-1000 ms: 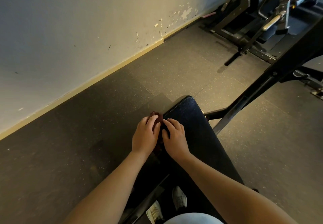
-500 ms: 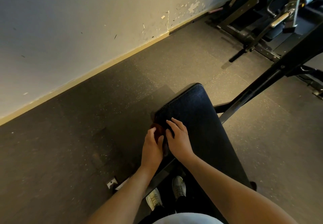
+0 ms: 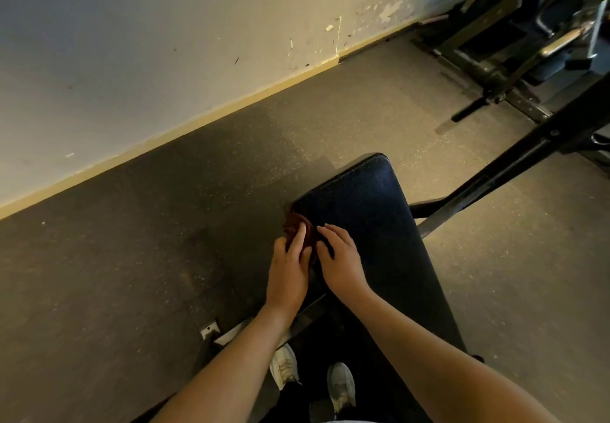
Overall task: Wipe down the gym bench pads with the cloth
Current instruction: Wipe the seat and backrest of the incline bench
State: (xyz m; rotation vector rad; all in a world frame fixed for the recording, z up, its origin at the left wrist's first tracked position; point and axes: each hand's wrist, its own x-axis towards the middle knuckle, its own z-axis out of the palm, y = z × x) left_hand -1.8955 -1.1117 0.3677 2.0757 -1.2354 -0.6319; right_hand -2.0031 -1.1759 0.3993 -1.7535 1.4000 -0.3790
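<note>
The black bench pad (image 3: 369, 211) runs from the lower right up to the middle of the view. A dark red cloth (image 3: 294, 224) lies bunched on the pad's left edge near its far corner. My left hand (image 3: 288, 271) presses on the cloth with straight fingers, partly covering it. Close beside it, my right hand (image 3: 340, 257) lies flat on the pad, fingertips at the cloth's right side.
The bench's black steel frame (image 3: 515, 165) slants off to the right. A weight machine (image 3: 528, 43) stands at the far right by the white wall (image 3: 165, 43). Dark rubber floor (image 3: 132, 257) surrounds the bench. My white shoes (image 3: 284, 366) show beneath the pad.
Both hands and the cloth slid back along the pad's left edge, from near its far end toward me, and more pad now shows beyond them.
</note>
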